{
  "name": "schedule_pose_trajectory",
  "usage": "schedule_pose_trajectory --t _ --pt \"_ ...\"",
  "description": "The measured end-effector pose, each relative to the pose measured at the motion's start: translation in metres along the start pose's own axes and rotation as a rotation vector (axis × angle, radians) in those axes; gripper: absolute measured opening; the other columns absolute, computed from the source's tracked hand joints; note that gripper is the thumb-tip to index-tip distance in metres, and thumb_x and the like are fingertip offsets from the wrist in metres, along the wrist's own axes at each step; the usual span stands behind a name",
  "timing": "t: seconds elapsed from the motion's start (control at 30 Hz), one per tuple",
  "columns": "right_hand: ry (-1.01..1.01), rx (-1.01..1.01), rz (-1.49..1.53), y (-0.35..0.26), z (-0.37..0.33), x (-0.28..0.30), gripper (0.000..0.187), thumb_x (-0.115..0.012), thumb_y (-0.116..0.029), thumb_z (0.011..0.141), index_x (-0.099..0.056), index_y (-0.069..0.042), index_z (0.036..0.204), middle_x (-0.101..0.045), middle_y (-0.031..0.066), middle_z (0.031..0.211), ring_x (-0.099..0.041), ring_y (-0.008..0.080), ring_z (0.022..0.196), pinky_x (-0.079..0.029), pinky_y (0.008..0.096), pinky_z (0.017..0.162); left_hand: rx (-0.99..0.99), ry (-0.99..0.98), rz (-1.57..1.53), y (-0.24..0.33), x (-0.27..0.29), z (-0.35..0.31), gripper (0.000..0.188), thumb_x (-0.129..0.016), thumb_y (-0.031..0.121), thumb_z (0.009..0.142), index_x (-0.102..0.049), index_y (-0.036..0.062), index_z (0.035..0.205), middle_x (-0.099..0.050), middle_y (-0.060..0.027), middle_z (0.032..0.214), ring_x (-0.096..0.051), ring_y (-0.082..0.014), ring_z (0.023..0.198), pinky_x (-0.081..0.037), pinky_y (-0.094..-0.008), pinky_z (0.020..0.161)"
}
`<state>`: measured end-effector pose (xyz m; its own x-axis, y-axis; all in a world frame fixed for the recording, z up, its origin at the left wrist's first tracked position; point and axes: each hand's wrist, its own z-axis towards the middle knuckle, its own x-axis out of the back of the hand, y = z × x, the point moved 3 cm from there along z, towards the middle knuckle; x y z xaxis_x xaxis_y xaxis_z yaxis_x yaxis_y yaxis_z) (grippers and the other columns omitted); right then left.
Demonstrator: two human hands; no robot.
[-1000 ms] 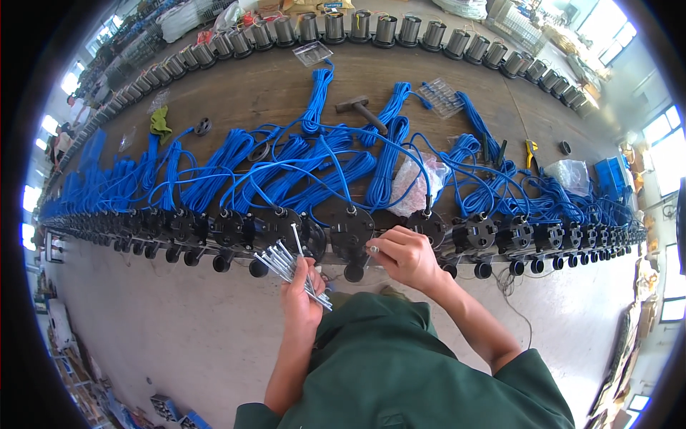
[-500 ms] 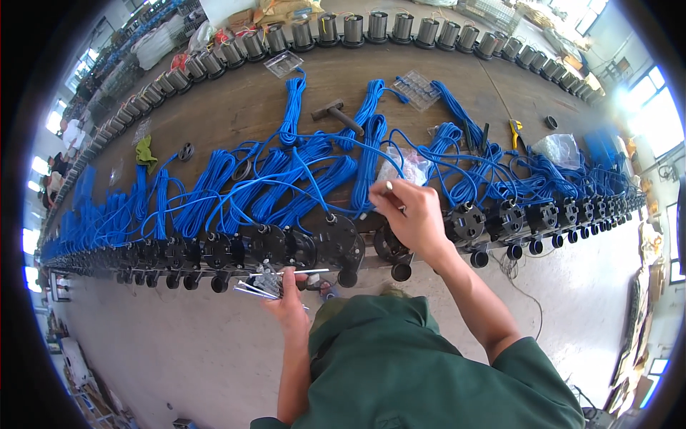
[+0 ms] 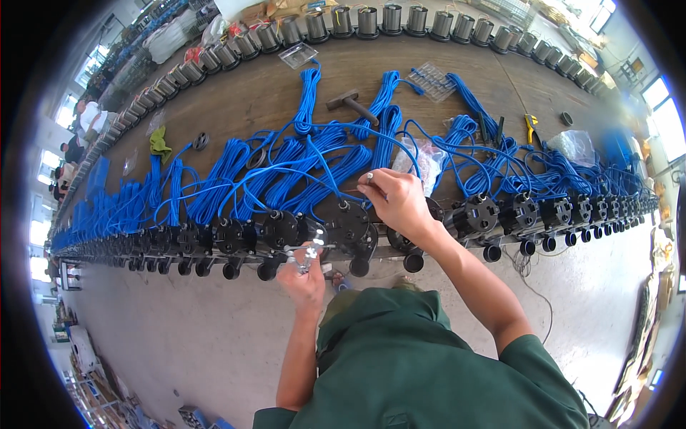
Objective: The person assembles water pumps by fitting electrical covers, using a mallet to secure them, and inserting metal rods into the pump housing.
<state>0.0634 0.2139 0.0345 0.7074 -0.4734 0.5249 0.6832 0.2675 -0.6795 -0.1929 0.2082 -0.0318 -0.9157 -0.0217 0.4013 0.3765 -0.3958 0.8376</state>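
Observation:
My left hand is closed around a bunch of long silvery bolts with small clear pieces among them, at the table's front edge. My right hand is pinched, with a small whitish piece at its fingertips; its exact kind is too small to make out. It hovers just right of and above a round black pump-like housing, whose blue cable runs back onto the table. More black housings stand in a row along the front edge. Coiled blue cables lie behind them.
A plastic bag of small white parts lies behind my right hand. Farther back are a hammer, yellow-handled pliers and clear plastic trays. Steel cylinders line the far edge. People are at the far left.
The bolts in my left hand have swung from lying sideways to pointing up toward the housings, and that hand is slightly higher. My right hand has shifted a little left relative to the table.

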Motion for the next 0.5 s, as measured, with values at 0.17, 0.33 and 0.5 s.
schedule_pose_trajectory --t 0.17,0.33,0.5 --pt "-0.196 0.037 -0.055 0.005 -0.007 -0.012 0.01 -0.075 -0.008 0.087 -0.07 0.001 0.088 -0.073 0.015 0.087 -0.07 0.0369 0.073 -0.057 0.0417 0.065 -0.243 -0.194 0.161 0.019 -0.001 0.011 0.032 -0.065 -0.003 0.07 -0.073 -0.0005 0.101 -0.073 -0.015 0.091 -0.07 -0.0332 0.076 -0.056 -0.0395 0.067" --pt "-0.172 -0.126 -0.163 0.011 -0.024 -0.014 0.029 -0.078 -0.012 0.085 -0.069 0.0 0.11 -0.071 0.0187 0.097 -0.071 0.0356 0.084 -0.057 0.0415 0.074 -0.311 -0.296 0.292 0.018 -0.014 0.017 0.038 -0.07 0.001 0.072 -0.073 0.0035 0.11 -0.067 -0.0105 0.083 -0.067 -0.0319 0.073 -0.054 -0.0419 0.063" --pt "0.013 -0.231 -0.075 -0.026 -0.029 0.029 0.025 -0.078 -0.011 0.087 -0.069 -0.002 0.108 -0.071 0.0128 0.092 -0.071 0.0251 0.073 -0.056 0.0354 0.064 0.001 -0.459 0.32 -0.003 -0.001 -0.001 0.027 -0.07 0.004 0.084 -0.072 0.0022 0.11 -0.068 -0.0085 0.084 -0.067 -0.0234 0.072 -0.052 -0.0368 0.061"
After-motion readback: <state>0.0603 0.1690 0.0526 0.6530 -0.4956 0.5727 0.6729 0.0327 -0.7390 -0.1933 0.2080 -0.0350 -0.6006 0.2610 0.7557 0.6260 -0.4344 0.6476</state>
